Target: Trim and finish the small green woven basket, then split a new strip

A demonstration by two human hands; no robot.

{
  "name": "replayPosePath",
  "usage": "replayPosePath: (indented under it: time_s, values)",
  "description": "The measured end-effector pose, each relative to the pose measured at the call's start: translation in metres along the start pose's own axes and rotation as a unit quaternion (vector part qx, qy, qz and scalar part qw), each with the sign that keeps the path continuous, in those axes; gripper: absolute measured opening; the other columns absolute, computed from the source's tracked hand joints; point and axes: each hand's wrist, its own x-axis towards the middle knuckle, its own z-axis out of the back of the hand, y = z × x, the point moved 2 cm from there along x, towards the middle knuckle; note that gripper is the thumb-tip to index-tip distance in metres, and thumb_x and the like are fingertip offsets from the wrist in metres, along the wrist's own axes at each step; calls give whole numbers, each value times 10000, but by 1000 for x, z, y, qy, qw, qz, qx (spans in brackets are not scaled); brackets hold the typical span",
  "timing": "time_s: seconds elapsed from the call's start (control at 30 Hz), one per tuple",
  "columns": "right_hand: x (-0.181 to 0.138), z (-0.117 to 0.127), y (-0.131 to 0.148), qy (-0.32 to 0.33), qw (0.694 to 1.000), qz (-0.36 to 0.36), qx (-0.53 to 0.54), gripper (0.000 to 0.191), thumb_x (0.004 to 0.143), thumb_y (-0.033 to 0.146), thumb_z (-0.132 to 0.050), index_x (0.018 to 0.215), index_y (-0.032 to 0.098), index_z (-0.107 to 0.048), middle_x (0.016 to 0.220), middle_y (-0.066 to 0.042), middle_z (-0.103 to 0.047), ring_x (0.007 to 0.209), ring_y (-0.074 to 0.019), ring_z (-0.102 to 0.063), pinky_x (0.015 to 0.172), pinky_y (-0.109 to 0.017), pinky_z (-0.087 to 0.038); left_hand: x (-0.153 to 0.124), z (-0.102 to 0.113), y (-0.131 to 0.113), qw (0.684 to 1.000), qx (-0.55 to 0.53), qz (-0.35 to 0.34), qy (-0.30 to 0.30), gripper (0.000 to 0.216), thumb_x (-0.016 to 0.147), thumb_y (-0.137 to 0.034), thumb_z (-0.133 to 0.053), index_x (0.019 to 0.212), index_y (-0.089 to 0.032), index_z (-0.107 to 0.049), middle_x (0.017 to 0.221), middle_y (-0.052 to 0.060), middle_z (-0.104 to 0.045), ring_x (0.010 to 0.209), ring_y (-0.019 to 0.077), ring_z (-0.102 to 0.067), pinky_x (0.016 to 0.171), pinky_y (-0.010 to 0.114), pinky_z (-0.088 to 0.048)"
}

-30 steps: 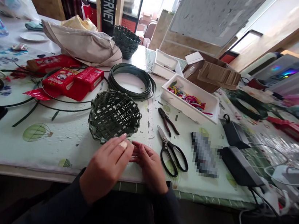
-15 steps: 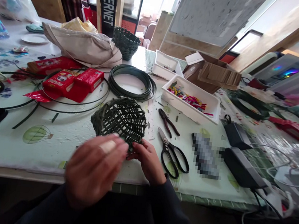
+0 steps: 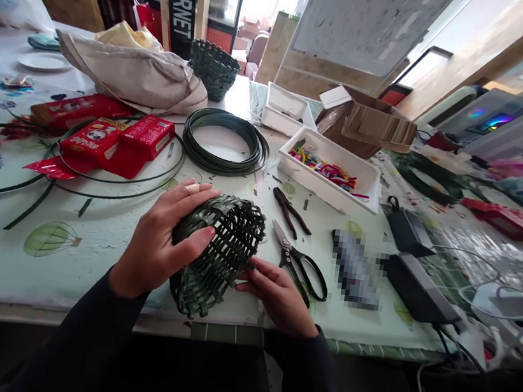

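Note:
A dark green woven basket (image 3: 230, 250) lies tilted at the table's front, its open mouth showing the slatted inside. My left hand (image 3: 165, 228) wraps over its left side, thumb on the rim and a bandage on one finger. At the basket's right edge, my right hand (image 3: 278, 291) pinches the rim between thumb and fingers. Black-handled scissors (image 3: 298, 262) lie just beyond the right hand, partly behind it. Past them rest dark-handled pliers (image 3: 291, 213).
Behind the basket lies a coil of green strip (image 3: 225, 143). Red boxes (image 3: 119, 142) and a cloth bag (image 3: 128, 69) are at left. A white tray (image 3: 330, 186) holds colourful pieces. Black adapters (image 3: 418, 287) with cables sit at right; another woven basket (image 3: 213, 71) stands behind.
My left hand has gone from a blurred position in front of the basket to its left side and now grips it. The basket has turned and come nearer. My right hand stays at its edge.

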Motion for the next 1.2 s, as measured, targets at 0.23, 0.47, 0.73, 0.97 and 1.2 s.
replayPosePath:
  time_s: [0.23,0.47,0.73,0.97,1.2]
  values:
    - [8,8,-8,-61,998,30,11,254,615,318,-838,823,202,-750,705,-29,-739,675,-181,-682,677,-356,-558,-11,11,13,998,-45,-29,-36,445,842,-262,-434,1270,-259,-556,1350,21,-536,1315,259,-408,1134,472,-313]
    - [12,-3,1,-26,999,33,-32,258,644,322,-819,850,187,-745,778,-18,-718,687,-156,-650,698,-311,-534,-15,14,13,997,-41,-45,-37,466,808,-235,-451,1261,-256,-561,1345,28,-536,1309,273,-410,1126,485,-324]
    - [8,-13,4,-15,994,14,-107,315,760,443,-702,880,153,-728,824,-56,-707,748,-185,-637,756,-360,-516,-15,1,-10,993,63,-91,-45,508,722,-287,-545,1222,-206,-585,1291,63,-567,1280,318,-423,1085,515,-347]
    - [13,-14,-9,-107,984,38,-134,374,684,520,-716,646,160,-621,592,13,-589,549,-132,-511,559,-282,-457,-16,-10,-25,987,112,-102,-59,499,700,-305,-579,1188,-209,-607,1254,57,-596,1271,321,-434,1059,510,-377]
    - [23,-15,-14,-174,957,86,-214,387,705,533,-647,597,170,-565,527,29,-513,516,-112,-381,475,-251,-292,-12,-10,-21,988,117,-66,-81,459,732,-310,-560,1172,-197,-617,1243,57,-606,1251,304,-463,1060,476,-385]
